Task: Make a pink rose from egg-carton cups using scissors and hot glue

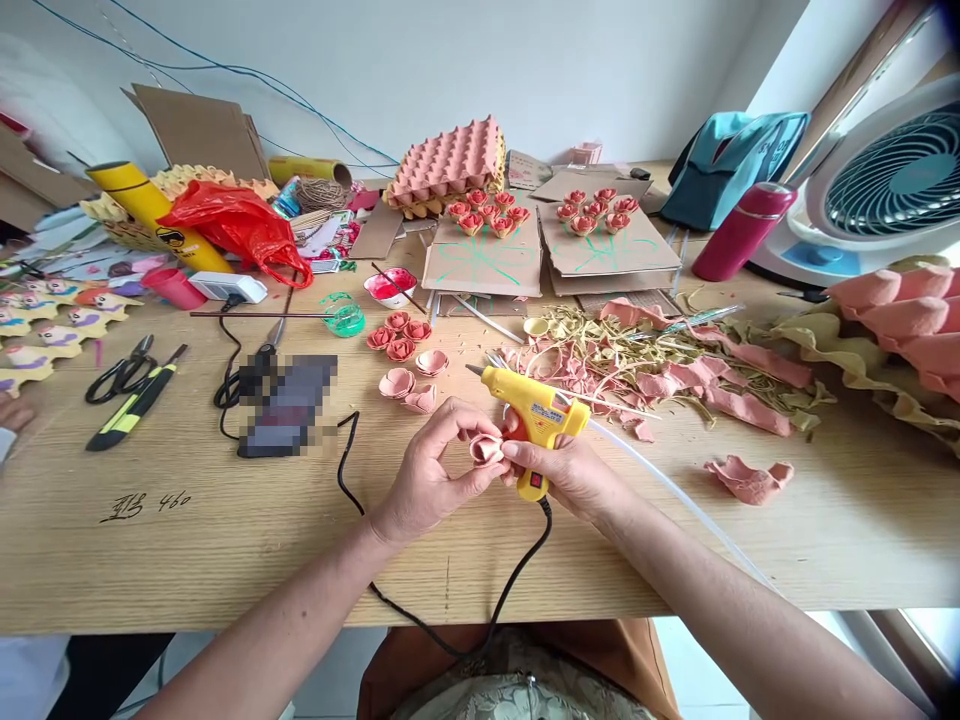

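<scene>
My left hand [429,470] pinches a small pink rolled egg-carton flower [486,449] between thumb and fingers. My right hand [571,470] grips the handle of a yellow hot glue gun [534,410], and its fingertips also touch the pink flower. The gun's nozzle points left, away from the flower. A black cord [420,610] runs from the gun's handle down over the front table edge. Several finished pink and red paper flowers [405,360] lie on the wooden table [225,540] just beyond my hands.
Pink and yellow carton scraps [660,375] spread to the right. Cardboard sheets with red flowers [487,240], a pink egg tray stack [450,165], a red paint bowl [390,286], scissors [120,375], a utility knife [135,408], a red bottle [742,230] and a fan [885,180] surround the work area.
</scene>
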Action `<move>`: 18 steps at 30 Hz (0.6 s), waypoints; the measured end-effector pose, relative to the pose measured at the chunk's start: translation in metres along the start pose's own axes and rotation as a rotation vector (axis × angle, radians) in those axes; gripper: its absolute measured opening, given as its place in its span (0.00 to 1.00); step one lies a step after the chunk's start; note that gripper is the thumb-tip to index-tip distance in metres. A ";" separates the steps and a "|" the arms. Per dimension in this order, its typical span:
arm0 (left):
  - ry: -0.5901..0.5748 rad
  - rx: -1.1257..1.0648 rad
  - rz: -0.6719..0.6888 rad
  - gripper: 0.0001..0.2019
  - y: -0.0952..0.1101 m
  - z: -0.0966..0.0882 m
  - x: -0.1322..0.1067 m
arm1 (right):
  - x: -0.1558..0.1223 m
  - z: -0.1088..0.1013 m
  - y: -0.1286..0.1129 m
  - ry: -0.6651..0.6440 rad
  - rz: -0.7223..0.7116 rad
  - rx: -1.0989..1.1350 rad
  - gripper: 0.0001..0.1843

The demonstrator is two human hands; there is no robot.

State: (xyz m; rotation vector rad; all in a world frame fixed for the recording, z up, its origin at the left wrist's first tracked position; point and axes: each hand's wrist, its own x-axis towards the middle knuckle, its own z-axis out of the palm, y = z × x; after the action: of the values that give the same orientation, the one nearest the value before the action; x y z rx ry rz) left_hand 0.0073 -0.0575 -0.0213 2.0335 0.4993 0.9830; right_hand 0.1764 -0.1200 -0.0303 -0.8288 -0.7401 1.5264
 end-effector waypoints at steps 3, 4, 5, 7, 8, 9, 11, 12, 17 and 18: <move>-0.021 0.006 0.043 0.09 0.003 -0.001 0.001 | -0.001 0.000 0.002 -0.026 0.008 -0.013 0.23; -0.029 0.013 0.051 0.09 0.003 -0.001 0.002 | -0.001 0.000 0.002 -0.035 0.013 -0.005 0.23; -0.033 0.019 0.059 0.09 0.004 -0.001 0.002 | -0.001 0.000 0.003 -0.045 0.018 0.005 0.23; -0.035 0.032 0.074 0.09 0.004 -0.001 0.001 | -0.001 0.000 0.005 -0.059 0.033 0.020 0.22; -0.030 0.038 0.079 0.09 0.004 -0.001 0.001 | -0.001 0.000 0.006 -0.061 0.040 0.024 0.23; -0.022 0.046 0.083 0.09 0.004 -0.001 0.001 | -0.001 0.000 0.006 -0.058 0.045 0.029 0.23; -0.006 0.060 0.087 0.09 0.005 -0.001 0.001 | -0.001 -0.001 0.007 -0.046 0.048 0.038 0.23; 0.000 0.066 0.090 0.09 0.005 -0.001 0.001 | -0.001 -0.001 0.007 -0.040 0.049 0.041 0.24; 0.009 0.056 0.104 0.08 0.004 0.001 0.002 | -0.002 0.000 0.005 -0.028 0.050 0.022 0.23; 0.009 0.031 0.096 0.08 0.003 0.001 0.001 | -0.003 0.000 0.004 -0.026 0.041 0.018 0.23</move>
State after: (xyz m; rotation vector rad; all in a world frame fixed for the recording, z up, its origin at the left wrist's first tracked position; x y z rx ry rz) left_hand 0.0086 -0.0593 -0.0185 2.0985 0.4273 1.0479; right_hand 0.1740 -0.1233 -0.0330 -0.8167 -0.7315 1.5802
